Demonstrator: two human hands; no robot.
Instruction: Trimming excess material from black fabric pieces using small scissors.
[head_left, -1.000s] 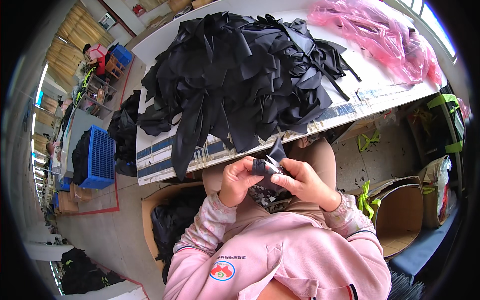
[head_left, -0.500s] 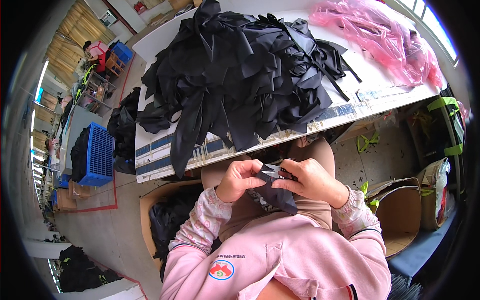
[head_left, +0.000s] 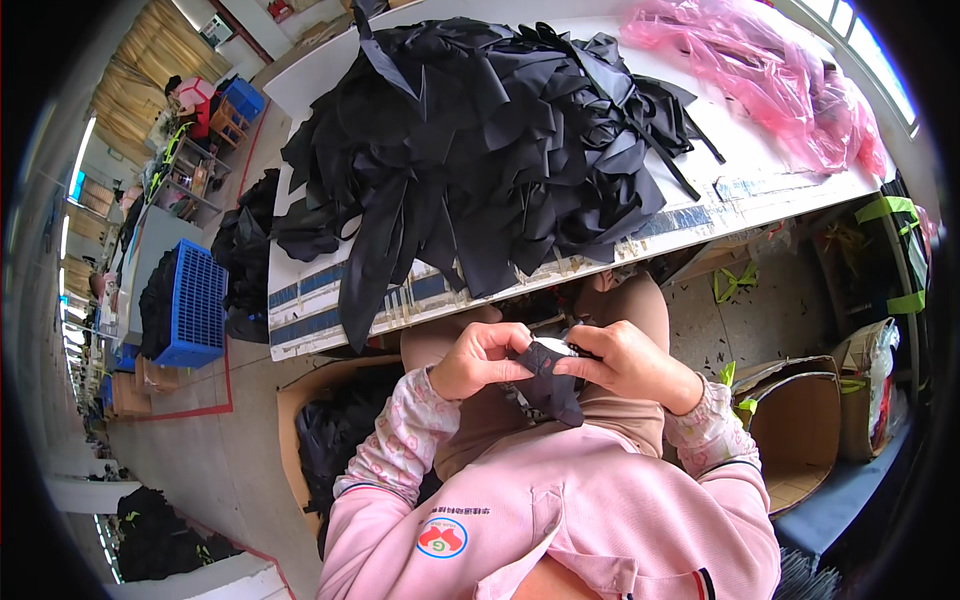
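Workshop; white table (head_left: pixel 300 315) w/ blk cloth heap (head_left: pixel 480 150) on top. Blk cloth piece (head_left: pixel 550 390) is just off table's near edge, btwn both hands, abt equally near each, long axis running away from table. L hand (head_left: pixel 470 365) pinches its top L corner, thumb vs. fingers; R hand (head_left: pixel 635 365) closed on prob. small snips (head_left: pixel 556 346), thumb against cloth; blade gap: can't tell.

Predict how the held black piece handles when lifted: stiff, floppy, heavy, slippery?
Black piece is probably floppy: it creases and its lower end droops. Likely light, as it looks like thin sheet. Possibly slightly slippery, given the faint sheen on similar-looking pieces in the black pile.
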